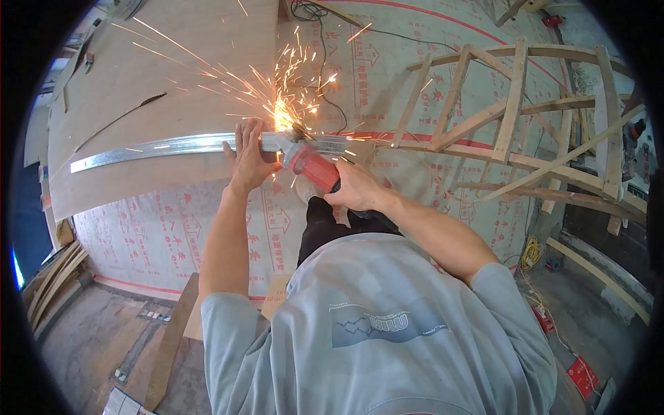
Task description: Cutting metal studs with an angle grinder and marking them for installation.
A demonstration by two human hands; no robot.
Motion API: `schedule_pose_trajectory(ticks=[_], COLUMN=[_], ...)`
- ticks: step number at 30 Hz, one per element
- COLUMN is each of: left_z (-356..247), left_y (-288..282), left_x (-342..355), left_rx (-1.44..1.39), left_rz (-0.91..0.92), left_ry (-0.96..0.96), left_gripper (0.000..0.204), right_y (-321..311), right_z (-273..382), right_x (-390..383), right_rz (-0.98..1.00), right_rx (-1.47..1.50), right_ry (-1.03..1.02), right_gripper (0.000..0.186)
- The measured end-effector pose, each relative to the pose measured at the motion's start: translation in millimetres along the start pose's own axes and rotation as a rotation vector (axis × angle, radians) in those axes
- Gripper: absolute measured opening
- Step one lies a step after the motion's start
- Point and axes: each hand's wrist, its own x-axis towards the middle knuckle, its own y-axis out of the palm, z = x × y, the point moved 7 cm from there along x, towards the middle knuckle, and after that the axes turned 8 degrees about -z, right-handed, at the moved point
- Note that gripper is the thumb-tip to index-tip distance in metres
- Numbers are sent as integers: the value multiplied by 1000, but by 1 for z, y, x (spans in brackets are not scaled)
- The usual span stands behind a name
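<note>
My right hand [354,185] is wrapped round the body of a red angle grinder [311,166]. Its head presses on a long silver metal channel [159,150], and bright orange sparks [282,114] spray up and to the left from the contact. The cutting disc itself is mostly hidden by glare. My left hand [250,158] grips the channel just left of the grinder, fingers over its far edge and thumb on the near side. Most of the channel lies across a brown board [159,76]; its right end sticks out past the board's edge.
A wooden frame of slats [512,104] stands at the right. A black cable [324,62] runs over the printed floor covering [394,83]. At the lower right are a coiled yellow cord [531,253] and a red card [582,377]. A plank [169,346] lies at the lower left.
</note>
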Motion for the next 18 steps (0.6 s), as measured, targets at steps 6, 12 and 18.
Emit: schedule_pose_trajectory(ticks=[6, 12, 18], left_z=[-7, -3, -3], left_y=[-3, -1, -1], left_x=[2, 0, 1], left_rx=[47, 53, 65], left_rz=[29, 26, 13], left_ry=[4, 7, 24], left_gripper=[102, 94, 95], right_y=[0, -7, 5], right_z=[-13, -7, -33], right_x=[-1, -6, -9], right_rz=[68, 108, 107], right_rx=[10, 52, 80], right_ry=[51, 82, 9], right_gripper=[63, 65, 69])
